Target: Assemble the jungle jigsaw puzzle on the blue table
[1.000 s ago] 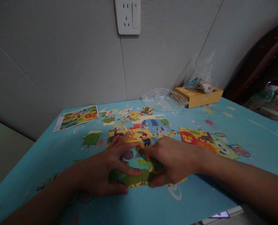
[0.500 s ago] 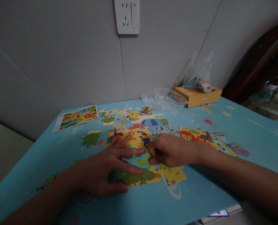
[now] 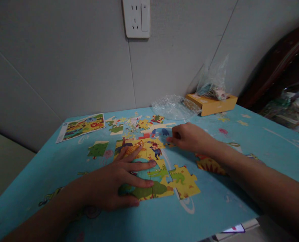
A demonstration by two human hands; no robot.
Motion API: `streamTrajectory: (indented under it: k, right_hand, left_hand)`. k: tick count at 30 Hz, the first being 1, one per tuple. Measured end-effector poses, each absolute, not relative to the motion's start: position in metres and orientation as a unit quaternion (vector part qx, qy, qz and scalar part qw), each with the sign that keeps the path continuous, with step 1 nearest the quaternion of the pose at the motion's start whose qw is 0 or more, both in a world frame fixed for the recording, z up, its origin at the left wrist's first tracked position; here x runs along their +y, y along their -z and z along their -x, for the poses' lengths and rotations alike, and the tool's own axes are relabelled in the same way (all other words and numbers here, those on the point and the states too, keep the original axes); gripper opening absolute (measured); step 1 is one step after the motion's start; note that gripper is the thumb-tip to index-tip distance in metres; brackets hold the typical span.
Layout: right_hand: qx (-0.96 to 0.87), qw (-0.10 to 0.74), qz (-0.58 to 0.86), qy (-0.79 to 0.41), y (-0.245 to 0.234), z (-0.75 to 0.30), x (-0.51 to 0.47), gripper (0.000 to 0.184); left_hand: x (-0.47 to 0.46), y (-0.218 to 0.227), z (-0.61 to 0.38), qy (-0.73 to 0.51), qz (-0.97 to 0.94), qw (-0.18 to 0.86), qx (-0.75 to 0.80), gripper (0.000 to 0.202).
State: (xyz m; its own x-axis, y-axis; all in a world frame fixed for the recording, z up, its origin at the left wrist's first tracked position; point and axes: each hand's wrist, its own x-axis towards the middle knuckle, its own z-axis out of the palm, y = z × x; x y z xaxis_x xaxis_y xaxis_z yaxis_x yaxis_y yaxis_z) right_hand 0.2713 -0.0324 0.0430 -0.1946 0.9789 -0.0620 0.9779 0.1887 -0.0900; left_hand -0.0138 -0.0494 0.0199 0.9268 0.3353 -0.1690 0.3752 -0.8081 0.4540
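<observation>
A partly joined cartoon jigsaw [image 3: 161, 174] lies on the blue table [image 3: 149, 222]. My left hand [image 3: 114, 183] rests flat on its left side, fingers spread and open. My right hand [image 3: 189, 137] has reached farther back, with its fingers curled down on a blue elephant section [image 3: 161, 131] of puzzle pieces; what it grips is hidden. A yellow piece with a green crocodile [image 3: 184, 179] sits joined at the puzzle's right edge. Another joined section with a lion [image 3: 210, 164] lies under my right forearm.
A reference picture card [image 3: 82, 126] lies at the back left, and loose pieces [image 3: 98, 148] lie near it. A clear plastic bag [image 3: 173, 107] and a yellow box [image 3: 211, 103] stand by the wall. A wall socket [image 3: 136, 17] is above.
My right hand has lifted off the near puzzle pieces and moved back and to the right onto the elephant section. My left hand has stayed in place.
</observation>
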Motion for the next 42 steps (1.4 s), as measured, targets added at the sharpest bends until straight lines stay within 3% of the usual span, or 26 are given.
streamTrajectory:
  k: [4,13,23,27,32,38,42]
  right_hand:
    - [-0.699,0.006,0.715,0.013,-0.028,-0.285,-0.019,0.029]
    - [-0.714,0.058,0.697,-0.041,-0.02,-0.284,-0.018,0.026]
    - [-0.751,0.096,0.651,-0.054,-0.023,-0.274,-0.025,0.022]
    - [-0.841,0.05,0.525,-0.121,-0.04,-0.273,-0.034,0.034]
    - [-0.893,-0.085,0.416,-0.149,-0.055,-0.267,-0.058,0.069]
    - [-0.9,-0.117,0.397,-0.139,-0.058,-0.261,-0.071,0.053]
    - [-0.9,-0.097,0.394,-0.161,-0.056,-0.26,-0.069,0.053]
  left_hand:
    - [-0.05,-0.019,0.014,0.036,-0.952,0.239,0.19,0.048]
    - [-0.06,-0.031,0.01,0.026,-0.951,0.246,0.183,0.066]
    - [-0.053,-0.017,0.017,0.0,-0.94,0.278,0.198,0.043]
    - [-0.048,-0.015,0.017,-0.013,-0.939,0.291,0.184,0.039]
    - [-0.045,-0.016,0.016,-0.019,-0.943,0.279,0.179,0.03]
    - [-0.043,-0.017,0.017,-0.016,-0.952,0.25,0.178,0.039]
    - [-0.043,-0.018,0.017,-0.009,-0.954,0.242,0.177,0.041]
